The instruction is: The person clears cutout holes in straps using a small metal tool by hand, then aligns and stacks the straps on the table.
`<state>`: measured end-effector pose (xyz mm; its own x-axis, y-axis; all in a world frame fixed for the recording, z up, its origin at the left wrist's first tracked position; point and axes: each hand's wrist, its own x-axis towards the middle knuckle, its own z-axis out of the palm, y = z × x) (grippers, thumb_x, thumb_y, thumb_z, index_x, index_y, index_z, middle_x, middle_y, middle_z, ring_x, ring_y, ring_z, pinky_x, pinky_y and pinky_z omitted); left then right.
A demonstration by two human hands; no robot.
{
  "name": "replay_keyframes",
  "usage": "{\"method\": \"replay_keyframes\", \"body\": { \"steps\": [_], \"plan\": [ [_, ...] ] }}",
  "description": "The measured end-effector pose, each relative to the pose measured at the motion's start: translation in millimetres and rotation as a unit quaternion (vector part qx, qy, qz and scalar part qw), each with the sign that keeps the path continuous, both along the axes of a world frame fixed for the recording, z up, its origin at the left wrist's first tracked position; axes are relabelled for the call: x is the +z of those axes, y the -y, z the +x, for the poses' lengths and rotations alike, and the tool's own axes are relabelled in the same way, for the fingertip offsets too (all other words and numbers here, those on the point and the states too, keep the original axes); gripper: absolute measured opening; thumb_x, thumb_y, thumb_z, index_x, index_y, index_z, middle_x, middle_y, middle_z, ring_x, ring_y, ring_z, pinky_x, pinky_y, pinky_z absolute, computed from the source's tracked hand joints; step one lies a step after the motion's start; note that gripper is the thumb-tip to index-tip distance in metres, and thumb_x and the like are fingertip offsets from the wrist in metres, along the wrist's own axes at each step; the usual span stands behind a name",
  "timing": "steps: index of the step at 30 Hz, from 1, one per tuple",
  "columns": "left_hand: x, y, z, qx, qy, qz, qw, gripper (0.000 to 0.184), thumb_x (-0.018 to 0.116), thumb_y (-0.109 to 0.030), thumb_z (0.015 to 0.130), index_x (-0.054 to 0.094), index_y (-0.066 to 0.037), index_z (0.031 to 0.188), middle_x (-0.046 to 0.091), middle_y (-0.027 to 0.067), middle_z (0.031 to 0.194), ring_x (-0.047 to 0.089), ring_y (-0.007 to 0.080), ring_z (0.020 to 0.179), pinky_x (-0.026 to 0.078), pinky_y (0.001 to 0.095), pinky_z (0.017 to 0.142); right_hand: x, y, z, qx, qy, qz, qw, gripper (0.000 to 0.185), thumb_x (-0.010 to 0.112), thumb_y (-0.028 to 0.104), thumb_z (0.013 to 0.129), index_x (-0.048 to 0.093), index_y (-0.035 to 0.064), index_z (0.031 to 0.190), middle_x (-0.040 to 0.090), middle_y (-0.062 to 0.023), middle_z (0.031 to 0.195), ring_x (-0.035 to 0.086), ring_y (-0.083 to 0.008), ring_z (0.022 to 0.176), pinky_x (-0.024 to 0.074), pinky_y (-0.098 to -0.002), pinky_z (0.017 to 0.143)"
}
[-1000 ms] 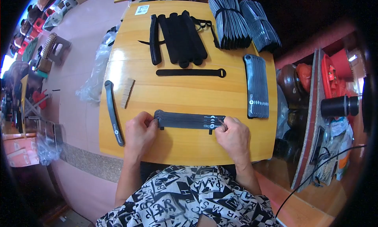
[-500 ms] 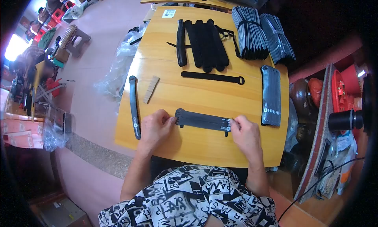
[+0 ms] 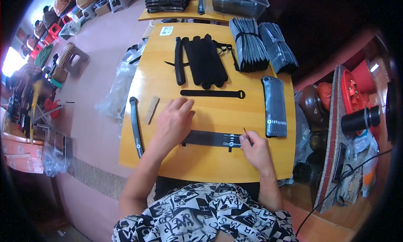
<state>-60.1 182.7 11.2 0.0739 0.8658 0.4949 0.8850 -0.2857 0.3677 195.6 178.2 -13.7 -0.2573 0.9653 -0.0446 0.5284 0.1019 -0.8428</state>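
A stack of dark grey straps [image 3: 210, 138] with white printing lies across the table in front of me, its left end partly behind my left arm. My left hand [image 3: 174, 120] is above that end, fingers partly bent and apart, with nothing visible in them. At the printed right end, my right hand [image 3: 258, 151] pinches a thin dark strip [image 3: 248, 136] that points upward; its exact kind is unclear. A single black strap with an end loop [image 3: 212, 93] lies beyond my left hand. Another grey strap [image 3: 135, 126] rests at the left table edge.
Black straps [image 3: 205, 63] lie side by side farther back. Bundled straps [image 3: 249, 44] stand at back right, with another grey stack [image 3: 275, 107] near the right edge. A cardboard strip [image 3: 152, 110] lies left. Shelving [image 3: 329, 158] stands right; people sit far left.
My left hand has left the stack's left end and moved up and forward. My right hand now shows a thin dark strip raised between its fingers. The whole view has shifted slightly.
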Motion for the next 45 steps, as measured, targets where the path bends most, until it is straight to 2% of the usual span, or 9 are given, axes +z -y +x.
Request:
{"method": "replay_keyframes", "body": {
  "steps": [4,7,13,17,19,22,31,41,45],
  "plan": [
    [-26,-56,5,-0.031,-0.168,-0.064,0.983,0.014,0.056,-0.001,0.071,0.059,-0.002,0.085,0.061,0.0139,0.078,0.061,0.0271,0.069,0.049,0.0360,0.062,20,6,5,-0.008,-0.022,0.023,0.999,0.019,0.057,0.015,0.086,0.055,-0.0022,0.079,0.053,-0.0026,0.058,0.048,-0.0068,0.054,0.0391,-0.0238,0.049],
    [-11,-68,11,-0.050,-0.245,-0.177,0.952,0.012,0.056,-0.001,0.070,0.058,-0.001,0.082,0.061,0.0163,0.075,0.063,0.0276,0.069,0.049,0.0359,0.060,21,10,10,-0.015,-0.035,0.012,0.999,0.019,0.058,0.016,0.085,0.056,-0.0018,0.083,0.055,-0.0147,0.061,0.054,-0.0167,0.053,0.0424,-0.0304,0.050],
    [-21,-57,12,-0.063,-0.209,-0.078,0.973,0.008,0.056,-0.001,0.068,0.057,-0.001,0.076,0.060,0.0158,0.070,0.062,0.0288,0.062,0.048,0.0365,0.053,13,12,11,-0.018,-0.067,0.000,0.998,0.017,0.060,0.015,0.085,0.057,-0.0018,0.083,0.059,-0.0087,0.063,0.054,-0.0106,0.058,0.0432,-0.0276,0.052],
    [-14,-21,32,-0.023,0.154,-0.124,0.980,0.008,0.053,0.006,0.071,0.053,0.002,0.078,0.061,0.0143,0.071,0.061,0.0250,0.058,0.049,0.0333,0.051,11,18,-1,-0.053,-0.181,-0.084,0.978,0.018,0.062,0.014,0.084,0.059,-0.0018,0.092,0.059,-0.0017,0.073,0.054,-0.0067,0.064,0.0443,-0.0219,0.056],
    [-3,6,49,-0.002,0.489,-0.244,0.837,0.009,0.054,0.007,0.073,0.054,0.003,0.082,0.062,0.0118,0.071,0.061,0.0207,0.059,0.050,0.0297,0.051,11,23,-17,-0.052,-0.222,-0.090,0.969,0.020,0.062,0.013,0.084,0.059,-0.0017,0.097,0.058,-0.0003,0.078,0.054,-0.0057,0.066,0.0450,-0.0197,0.058],
    [-5,39,61,-0.016,0.676,-0.242,0.696,0.013,0.057,0.007,0.075,0.055,0.004,0.087,0.062,0.0106,0.077,0.061,0.0168,0.063,0.050,0.0258,0.053,19,32,-30,-0.009,-0.289,-0.147,0.946,0.024,0.062,0.013,0.084,0.058,-0.0018,0.102,0.058,-0.0025,0.083,0.053,-0.0062,0.066,0.0464,-0.0197,0.058],
    [-5,76,38,0.014,0.819,-0.142,0.555,0.016,0.052,-0.003,0.084,0.049,-0.001,0.100,0.061,0.0140,0.084,0.061,0.0180,0.064,0.049,0.0250,0.054,22,37,-9,0.005,-0.181,-0.133,0.974,0.010,0.058,0.002,0.081,0.061,-0.0038,0.087,0.054,0.0028,0.067,0.046,-0.0036,0.061,0.0379,-0.0188,0.054],
    [-35,101,-6,0.107,0.636,-0.252,0.722,0.008,0.050,-0.007,0.089,0.053,0.000,0.091,0.059,0.0068,0.077,0.058,0.0127,0.062,0.043,0.0219,0.051,7,34,14,-0.013,-0.119,-0.165,0.979,0.010,0.057,0.004,0.080,0.061,-0.0039,0.086,0.055,0.0009,0.066,0.046,-0.0041,0.058,0.0376,-0.0197,0.052],
    [-47,98,-7,0.119,0.351,-0.198,0.908,0.005,0.055,-0.004,0.085,0.056,0.001,0.085,0.058,0.0085,0.072,0.056,0.0168,0.059,0.043,0.0266,0.052,3,29,11,-0.052,-0.073,-0.142,0.986,0.011,0.059,0.006,0.078,0.062,-0.0036,0.082,0.053,0.0011,0.060,0.045,-0.0041,0.057,0.0369,-0.0220,0.049]
  ]
}}
